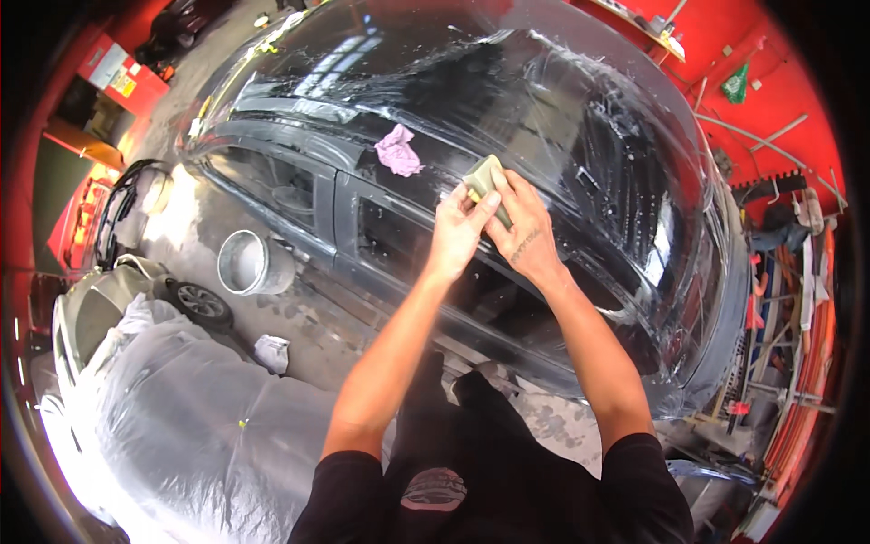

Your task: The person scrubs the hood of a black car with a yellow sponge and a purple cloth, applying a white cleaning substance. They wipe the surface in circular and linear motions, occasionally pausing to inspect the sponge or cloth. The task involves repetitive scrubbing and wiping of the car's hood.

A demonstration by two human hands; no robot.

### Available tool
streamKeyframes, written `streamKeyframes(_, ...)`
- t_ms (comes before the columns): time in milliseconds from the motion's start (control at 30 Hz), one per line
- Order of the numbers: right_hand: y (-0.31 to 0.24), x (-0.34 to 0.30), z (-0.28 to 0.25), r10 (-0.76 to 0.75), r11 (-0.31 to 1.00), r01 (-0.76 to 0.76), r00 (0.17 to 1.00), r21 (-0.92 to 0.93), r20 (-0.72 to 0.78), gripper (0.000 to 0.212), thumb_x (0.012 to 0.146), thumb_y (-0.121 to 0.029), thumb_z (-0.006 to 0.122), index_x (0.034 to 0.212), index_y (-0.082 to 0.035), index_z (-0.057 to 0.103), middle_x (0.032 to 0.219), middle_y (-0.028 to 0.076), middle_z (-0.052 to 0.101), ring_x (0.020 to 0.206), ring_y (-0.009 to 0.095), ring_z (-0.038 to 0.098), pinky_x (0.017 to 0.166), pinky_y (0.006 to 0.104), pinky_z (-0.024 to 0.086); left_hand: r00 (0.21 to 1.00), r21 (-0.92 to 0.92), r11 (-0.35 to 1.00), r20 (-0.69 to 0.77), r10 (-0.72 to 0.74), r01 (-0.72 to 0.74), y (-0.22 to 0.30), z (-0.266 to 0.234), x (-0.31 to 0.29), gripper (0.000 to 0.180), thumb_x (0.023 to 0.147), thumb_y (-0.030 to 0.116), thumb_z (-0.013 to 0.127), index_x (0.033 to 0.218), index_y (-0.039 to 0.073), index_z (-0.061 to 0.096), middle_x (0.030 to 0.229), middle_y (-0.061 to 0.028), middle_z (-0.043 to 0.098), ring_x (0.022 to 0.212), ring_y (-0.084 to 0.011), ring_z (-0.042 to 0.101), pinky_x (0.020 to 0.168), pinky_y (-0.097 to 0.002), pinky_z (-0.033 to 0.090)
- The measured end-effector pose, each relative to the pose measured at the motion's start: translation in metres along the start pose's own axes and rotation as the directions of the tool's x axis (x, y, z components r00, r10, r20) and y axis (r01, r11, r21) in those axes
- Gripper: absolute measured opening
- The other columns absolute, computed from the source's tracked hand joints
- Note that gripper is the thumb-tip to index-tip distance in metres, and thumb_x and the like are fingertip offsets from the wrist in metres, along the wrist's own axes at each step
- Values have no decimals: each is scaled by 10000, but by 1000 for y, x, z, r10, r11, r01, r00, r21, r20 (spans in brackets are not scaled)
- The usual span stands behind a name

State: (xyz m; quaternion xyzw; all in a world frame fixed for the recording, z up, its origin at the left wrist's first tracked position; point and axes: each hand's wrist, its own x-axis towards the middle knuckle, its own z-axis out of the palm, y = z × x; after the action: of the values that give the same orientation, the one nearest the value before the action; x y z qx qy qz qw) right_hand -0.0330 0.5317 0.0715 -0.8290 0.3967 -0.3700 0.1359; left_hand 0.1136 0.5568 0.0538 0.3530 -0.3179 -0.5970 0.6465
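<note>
Both of my hands are raised over the roof edge of a dark car (507,91). Between them is a small olive-green block (483,174), apparently a sanding block with a folded sheet and a yellow strip. My left hand (458,238) pinches its lower left side with thumb and fingertips. My right hand (528,236) grips it from the right, fingers curled over its side. Where the hands meet, part of the block is hidden. A crumpled pink cloth (399,150) lies on the car, just left of the hands. Whitish wet streaks cover the roof.
On the floor to the left stands a whitish bucket (245,263). A crumpled white wad (272,354) lies nearby. Another car under plastic sheeting (208,435) fills the lower left. Poles and orange-red pipes (807,363) line the right wall, where a green bag (735,84) hangs.
</note>
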Motion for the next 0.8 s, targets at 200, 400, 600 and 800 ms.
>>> streamKeyframes(200,9,2,26,291,863,-310,951,400,110,673,975,-136,678,1594,4,455,1536,249,577,1423,318,566,1160,387,447,1000,285,958,11,17,-19,3,-28,11,359,1122,192,600,1415,-9,655,1143,-43,745,1021,-90,649,901,-281,535)
streamKeyframes(400,34,51,19,578,698,-482,816,530,-19,449,998,-205,682,1394,0,626,1173,111,739,1025,144,672,908,324,541,990,465,874,85,115,-141,28,-56,101,299,1128,193,545,1192,-45,715,1025,-72,755,967,-138,661,878,-332,547)
streamKeyframes(600,78,83,-2,754,385,-531,653,755,75,425,961,-186,703,1329,26,686,1153,90,743,979,175,688,868,333,541,932,219,973,-332,143,-71,79,-190,285,240,1084,150,586,1220,-33,661,1106,-176,748,946,-303,766,801,-477,657)
streamKeyframes(800,124,82,-20,807,409,-618,589,672,50,449,965,-200,737,1352,22,681,1133,105,762,968,175,710,863,341,557,701,963,211,-35,713,-166,73,-232,302,782,1012,299,722,1580,-99,361,1475,-413,501,1398,-517,476,1192,-529,370)
